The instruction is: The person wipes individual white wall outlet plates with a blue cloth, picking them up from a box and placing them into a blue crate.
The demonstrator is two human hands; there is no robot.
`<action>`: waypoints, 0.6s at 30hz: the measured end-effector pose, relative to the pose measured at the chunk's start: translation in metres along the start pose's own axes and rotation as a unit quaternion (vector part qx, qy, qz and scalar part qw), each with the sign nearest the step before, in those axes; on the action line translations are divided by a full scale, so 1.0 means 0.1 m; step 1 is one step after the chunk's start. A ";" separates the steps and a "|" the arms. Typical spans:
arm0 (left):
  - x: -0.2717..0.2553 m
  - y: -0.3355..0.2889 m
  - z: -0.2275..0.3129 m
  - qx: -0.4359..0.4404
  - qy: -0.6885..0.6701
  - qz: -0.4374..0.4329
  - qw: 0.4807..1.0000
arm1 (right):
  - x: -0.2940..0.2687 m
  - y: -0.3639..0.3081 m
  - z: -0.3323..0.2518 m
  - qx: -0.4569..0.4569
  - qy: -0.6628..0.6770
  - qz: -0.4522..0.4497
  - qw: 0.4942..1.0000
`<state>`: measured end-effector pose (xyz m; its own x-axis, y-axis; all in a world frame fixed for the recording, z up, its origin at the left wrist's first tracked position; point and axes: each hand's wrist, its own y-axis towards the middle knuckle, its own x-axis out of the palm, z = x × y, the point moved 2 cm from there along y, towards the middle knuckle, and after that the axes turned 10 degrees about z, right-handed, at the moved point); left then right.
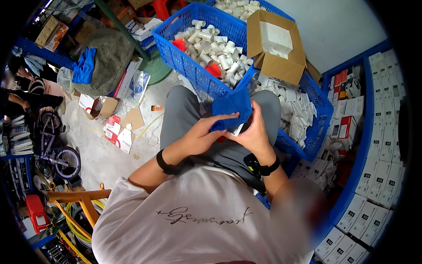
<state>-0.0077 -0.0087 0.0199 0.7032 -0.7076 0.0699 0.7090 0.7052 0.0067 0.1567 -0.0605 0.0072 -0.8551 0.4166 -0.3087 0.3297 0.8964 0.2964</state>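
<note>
Above my lap, a blue cloth (231, 105) is bunched in my left hand (210, 131), whose fingers are closed on it. My right hand (253, 134) is closed around a small white piece (238, 129) partly covered by the cloth. Only an edge of that piece shows, so its kind is unclear. The two hands meet with the cloth and the piece between them. Something red (221, 139) peeks out beneath my fingers.
A blue crate (195, 72) of white pipe fittings stands ahead. Right of it, an open cardboard box (281, 68) rests over a crate (323, 110) of white plastic pieces. Stacked white boxes (378, 163) line the right. Leftward are torn cartons (101, 108) and a bicycle (55, 147).
</note>
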 end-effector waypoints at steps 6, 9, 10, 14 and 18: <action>0.00 -0.04 -0.09 -0.018 0.093 0.020 0.995 | 0.00 -0.03 0.08 0.060 0.058 0.021 0.996; 0.04 -0.03 -0.07 -0.014 0.043 0.037 0.998 | 0.04 -0.05 -0.01 0.008 -0.045 -0.024 0.999; 0.04 -0.02 -0.07 -0.011 0.030 0.036 0.999 | 0.06 -0.05 -0.07 0.012 -0.051 -0.040 0.998; 0.03 0.01 -0.08 0.010 0.000 0.036 0.999 | 0.02 0.01 -0.21 0.007 -0.080 -0.073 0.994; 0.03 -0.01 -0.02 -0.052 0.021 0.020 0.998 | -0.01 0.02 -0.13 0.021 -0.020 -0.027 0.999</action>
<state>-0.0066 -0.0115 0.0183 0.7307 -0.6822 0.0257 0.6810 0.7255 -0.0995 0.1528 -0.0608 0.0201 -0.8553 0.3731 -0.3594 0.3011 0.9226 0.2412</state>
